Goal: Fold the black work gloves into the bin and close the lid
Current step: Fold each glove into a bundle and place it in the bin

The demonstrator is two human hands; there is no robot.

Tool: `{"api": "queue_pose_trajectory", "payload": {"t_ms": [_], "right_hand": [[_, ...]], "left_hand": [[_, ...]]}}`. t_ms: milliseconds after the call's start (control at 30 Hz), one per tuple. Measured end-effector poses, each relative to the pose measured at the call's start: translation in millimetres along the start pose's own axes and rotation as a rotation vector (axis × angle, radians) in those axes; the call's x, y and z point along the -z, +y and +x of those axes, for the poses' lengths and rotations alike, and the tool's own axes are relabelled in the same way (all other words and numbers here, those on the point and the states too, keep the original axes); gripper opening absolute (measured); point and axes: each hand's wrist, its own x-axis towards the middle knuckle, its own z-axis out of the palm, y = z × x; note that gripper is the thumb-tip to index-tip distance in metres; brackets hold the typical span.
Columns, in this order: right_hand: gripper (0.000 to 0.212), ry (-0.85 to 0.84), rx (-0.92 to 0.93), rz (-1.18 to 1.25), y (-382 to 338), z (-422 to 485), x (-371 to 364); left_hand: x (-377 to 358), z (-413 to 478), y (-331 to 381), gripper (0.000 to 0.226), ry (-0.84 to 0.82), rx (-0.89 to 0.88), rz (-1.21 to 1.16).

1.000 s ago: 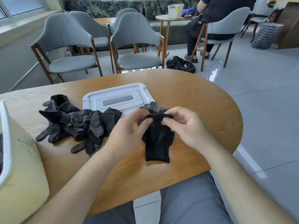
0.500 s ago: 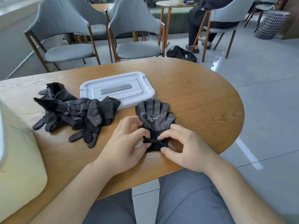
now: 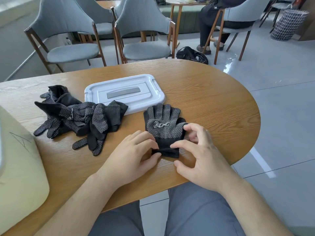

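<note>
A black glove (image 3: 162,124) with white grip dots lies flat, palm up, fingers pointing away, near the table's front edge. My left hand (image 3: 131,156) pinches its cuff from the left. My right hand (image 3: 198,155) holds the cuff's right side, fingers also touching the glove's thumb edge. A heap of several more black dotted gloves (image 3: 80,119) lies to the left. The white bin lid (image 3: 125,92) rests flat behind the gloves. The pale yellow bin (image 3: 18,176) stands at the far left, mostly cut off by the frame.
The round wooden table (image 3: 213,99) ends just right of my hands. Grey chairs (image 3: 144,36) stand beyond its far edge. A black bag (image 3: 191,54) lies on the floor, and a seated person (image 3: 214,23) is at the back right.
The glove was lifted and bunched between my hands a second ago; it now lies spread flat on the table with both hands at its cuff. The view tilted downward.
</note>
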Motion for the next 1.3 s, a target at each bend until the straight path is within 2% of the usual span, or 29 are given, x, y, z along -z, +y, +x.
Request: {"api": "queue_pose_trajectory", "payload": {"t_ms": [67, 200, 300, 367, 433, 633, 767, 833, 900, 1000, 1067, 1167, 1300], "right_hand": [[0.03, 0.047, -0.008, 0.015, -2, 7, -2], [0.028, 0.251, -0.002, 0.112, -7, 39, 7], [0.017, 0.233, -0.124, 0.324, -18, 67, 32], [0.011, 0.19, -0.182, 0.512, -24, 82, 49], [0.011, 0.199, -0.175, 0.596, -29, 95, 62], [0.012, 0.272, -0.149, 0.623, -35, 109, 82], [0.015, 0.253, -0.147, 0.65, -39, 106, 86], [0.015, 0.243, -0.154, 0.669, -40, 103, 88], [0.012, 0.223, -0.165, 0.692, -39, 101, 90], [0.006, 0.172, -0.173, 0.695, -41, 101, 95], [0.004, 0.125, -0.18, 0.658, -40, 106, 97], [0.004, 0.073, -0.233, 0.569, -37, 121, 98], [0.007, 0.115, -0.238, 0.604, -42, 143, 101]], "left_hand": [[2, 8, 2, 0.018, 0.05, 0.048, -0.061], [22, 34, 12, 0.013, 0.201, 0.308, -0.335], [39, 60, 14, 0.032, 0.237, 0.435, -0.531], [48, 77, 12, 0.035, 0.241, 0.445, -0.547], [58, 93, 12, 0.034, 0.268, 0.443, -0.62], [74, 110, 23, 0.031, 0.263, 0.432, -0.785], [73, 112, 27, 0.031, 0.336, 0.437, -0.881], [73, 111, 28, 0.039, 0.343, 0.434, -0.916], [74, 110, 28, 0.044, 0.331, 0.423, -0.909], [77, 109, 29, 0.032, 0.293, 0.44, -0.881], [81, 112, 27, 0.012, 0.266, 0.445, -0.741], [88, 124, 19, 0.01, 0.248, 0.408, -0.35], [98, 141, 16, 0.008, 0.351, 0.389, -0.288]]}}
